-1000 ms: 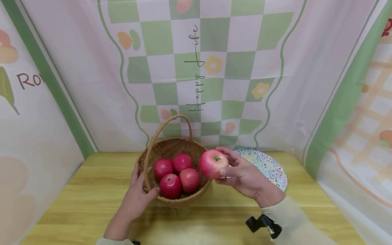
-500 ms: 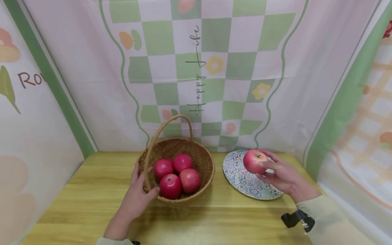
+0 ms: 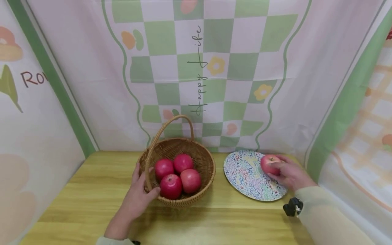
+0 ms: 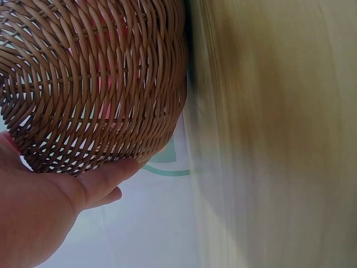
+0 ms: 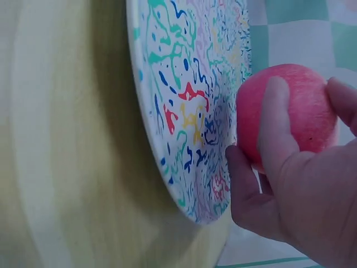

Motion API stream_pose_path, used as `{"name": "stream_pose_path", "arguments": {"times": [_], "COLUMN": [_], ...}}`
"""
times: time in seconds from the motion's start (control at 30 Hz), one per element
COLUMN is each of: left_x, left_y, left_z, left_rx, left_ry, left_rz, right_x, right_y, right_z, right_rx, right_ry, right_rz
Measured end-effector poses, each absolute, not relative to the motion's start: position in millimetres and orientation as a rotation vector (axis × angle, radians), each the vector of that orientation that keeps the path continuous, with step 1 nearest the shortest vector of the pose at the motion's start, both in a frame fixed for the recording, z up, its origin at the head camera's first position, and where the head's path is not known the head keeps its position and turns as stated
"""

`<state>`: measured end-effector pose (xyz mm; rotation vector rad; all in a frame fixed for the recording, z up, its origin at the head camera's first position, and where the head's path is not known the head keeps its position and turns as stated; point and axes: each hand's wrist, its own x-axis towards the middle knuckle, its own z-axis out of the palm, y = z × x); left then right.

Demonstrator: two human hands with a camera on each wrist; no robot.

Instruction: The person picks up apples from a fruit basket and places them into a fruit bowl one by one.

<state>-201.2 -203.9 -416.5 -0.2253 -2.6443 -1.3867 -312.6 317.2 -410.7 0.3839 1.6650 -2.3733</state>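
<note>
My right hand grips a pink-red apple at the right part of a round, colour-speckled plate. In the right wrist view the thumb and fingers wrap the apple, close over the plate's patterned face. At the left, my left hand holds the near-left rim of a woven wicker basket, its thumb over the edge. Several red apples lie inside the basket under its arched handle. The left wrist view shows the hand against the basket's woven side.
Basket and plate stand side by side on a light wooden table. A green-and-white checked cloth hangs behind them. Printed cloth walls close in the left and right sides.
My right hand has carried the apple from beside the basket rightward and down to the plate's right part. My left hand stays at the basket rim.
</note>
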Motion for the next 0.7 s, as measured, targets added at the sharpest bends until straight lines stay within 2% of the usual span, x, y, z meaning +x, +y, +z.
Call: {"name": "stream_pose_path", "arguments": {"times": [0.7], "left_x": [-201], "left_y": [-203], "left_z": [-417], "left_rx": [-0.219], "left_ry": [-2.625], "left_rz": [-1.404], "right_x": [-352], "right_y": [305], "right_z": [-414], "right_rx": [0.55], "right_ry": [2.04], "right_rz": [-2.22]}}
